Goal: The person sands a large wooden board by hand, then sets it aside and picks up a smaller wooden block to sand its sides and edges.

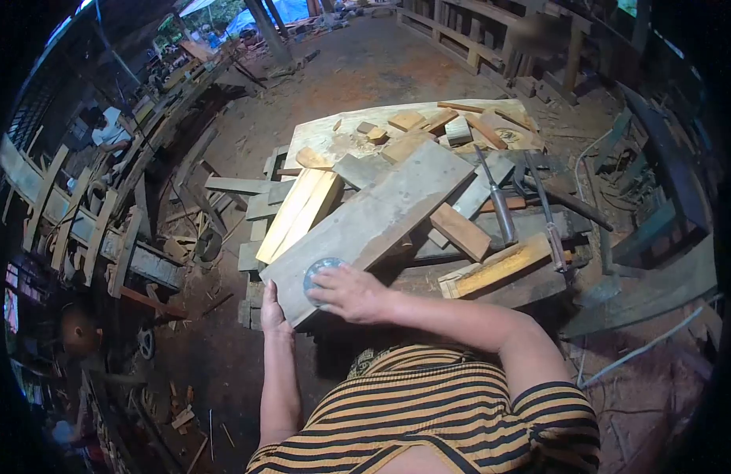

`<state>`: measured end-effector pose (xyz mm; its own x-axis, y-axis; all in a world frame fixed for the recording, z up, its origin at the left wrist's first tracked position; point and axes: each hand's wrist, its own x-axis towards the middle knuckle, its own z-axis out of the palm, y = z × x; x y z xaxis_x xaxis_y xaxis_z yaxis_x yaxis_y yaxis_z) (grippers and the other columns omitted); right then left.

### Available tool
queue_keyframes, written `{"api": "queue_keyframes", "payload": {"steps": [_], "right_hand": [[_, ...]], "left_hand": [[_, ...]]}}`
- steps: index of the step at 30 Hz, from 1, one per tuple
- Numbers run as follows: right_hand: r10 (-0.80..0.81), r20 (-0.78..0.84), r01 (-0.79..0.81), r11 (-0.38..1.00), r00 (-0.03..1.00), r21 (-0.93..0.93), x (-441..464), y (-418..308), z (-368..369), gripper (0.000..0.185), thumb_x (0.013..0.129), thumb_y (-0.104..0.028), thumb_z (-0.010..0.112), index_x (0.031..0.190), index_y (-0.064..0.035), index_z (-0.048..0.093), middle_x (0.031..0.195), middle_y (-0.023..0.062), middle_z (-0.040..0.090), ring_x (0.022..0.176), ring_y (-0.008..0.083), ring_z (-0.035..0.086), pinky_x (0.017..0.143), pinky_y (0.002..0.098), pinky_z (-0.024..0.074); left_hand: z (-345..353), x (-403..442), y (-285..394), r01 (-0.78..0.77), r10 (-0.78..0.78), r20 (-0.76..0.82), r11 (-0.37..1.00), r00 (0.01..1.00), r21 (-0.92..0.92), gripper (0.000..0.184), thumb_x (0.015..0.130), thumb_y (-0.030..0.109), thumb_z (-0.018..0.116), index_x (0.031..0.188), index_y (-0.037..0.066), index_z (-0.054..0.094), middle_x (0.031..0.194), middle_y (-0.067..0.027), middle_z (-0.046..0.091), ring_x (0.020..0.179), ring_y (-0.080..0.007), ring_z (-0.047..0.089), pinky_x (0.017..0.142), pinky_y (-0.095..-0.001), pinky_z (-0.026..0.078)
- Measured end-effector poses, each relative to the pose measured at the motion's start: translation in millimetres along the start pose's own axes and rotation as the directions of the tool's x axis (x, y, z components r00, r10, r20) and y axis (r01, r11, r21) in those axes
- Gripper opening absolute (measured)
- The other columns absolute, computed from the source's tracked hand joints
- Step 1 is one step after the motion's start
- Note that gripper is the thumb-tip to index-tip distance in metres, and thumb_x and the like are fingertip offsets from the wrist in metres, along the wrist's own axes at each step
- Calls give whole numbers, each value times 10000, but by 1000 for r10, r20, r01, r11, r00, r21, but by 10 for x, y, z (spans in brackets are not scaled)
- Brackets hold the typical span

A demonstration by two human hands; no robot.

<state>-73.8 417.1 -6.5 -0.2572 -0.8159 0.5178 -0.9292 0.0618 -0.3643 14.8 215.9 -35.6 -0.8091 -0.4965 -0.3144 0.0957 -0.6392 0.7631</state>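
Note:
A long, flat wooden board lies slanted over the workbench, its near end towards me. My left hand grips that near end at the left corner, thumb up along the edge and the other fingers hidden beneath. On the board's top face near the same end, my right hand is closed over a round grey disc, pressing it flat; it may be a sanding disc, but the face underneath is hidden. Left of the board is a pale yellow timber block. A brown wood block touches its right side.
On the bench's right lie a chisel, a long clamp-like metal bar and a yellowish wood piece. Offcuts cover a pale plywood sheet at the back. A person is at the far left, near stacked timber.

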Motion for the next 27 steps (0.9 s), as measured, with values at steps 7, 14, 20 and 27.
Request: {"api": "queue_keyframes", "payload": {"steps": [7,14,20,27], "right_hand": [[525,-236,-558,823,818,-105,-515,1833,-699,266,830,-211,507,1034,-99,637,1141,111,586,1079,291,533,905,410,435],[679,-264,-728,633,685,-263,-419,1962,-788,283,848,-180,506,1101,-124,620,1132,140,585,1048,305,556,901,421,440],[41,147,-52,996,988,75,512,270,362,237,764,-198,604,974,-90,620,1087,122,569,1042,317,526,895,436,420],[108,204,-124,990,973,65,489,938,80,329,789,-220,584,1099,-114,615,1232,145,537,1140,321,499,971,437,387]], "left_hand": [[-126,48,-122,-13,8,-64,996,998,-87,460,952,389,473,1284,71,481,1257,-94,541,1111,-276,541,944,-444,453],[-21,-17,-96,-47,54,54,990,997,-136,556,969,493,341,1333,81,432,1302,-98,503,1151,-284,513,971,-439,431],[-12,-49,-97,-29,34,56,995,998,-92,636,962,555,250,1376,90,379,1351,-119,457,1199,-293,477,998,-438,410],[-148,24,-123,18,5,128,984,992,-180,542,969,454,359,1347,70,414,1332,-124,482,1185,-298,493,1005,-449,406]]}}
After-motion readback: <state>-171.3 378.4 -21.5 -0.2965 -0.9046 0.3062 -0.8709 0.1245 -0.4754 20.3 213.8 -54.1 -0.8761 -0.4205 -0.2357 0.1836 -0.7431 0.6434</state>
